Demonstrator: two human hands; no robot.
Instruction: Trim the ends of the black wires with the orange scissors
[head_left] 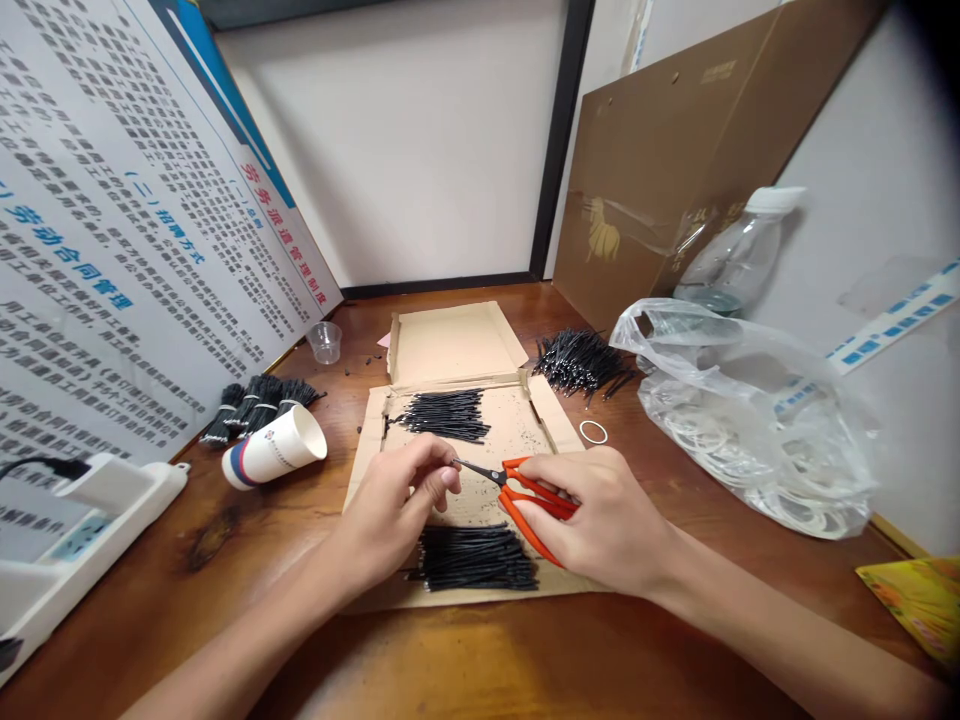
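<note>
My right hand is wrapped around the orange handles of a pair of scissors, whose thin dark blades point left. The blade tips reach the fingertips of my left hand, which is closed in a pinch. What it pinches is too small and too hidden to make out. Both hands are above an opened cardboard box. Inside it, a row of short black wires lies beyond my hands. A second bundle of black wires lies nearer to me. Small dark scraps dot the cardboard between.
A loose heap of black wires is at the back right, near a white ring and a clear plastic bag of white rings. At left are tied wire bundles, a tipped paper cup and a power strip.
</note>
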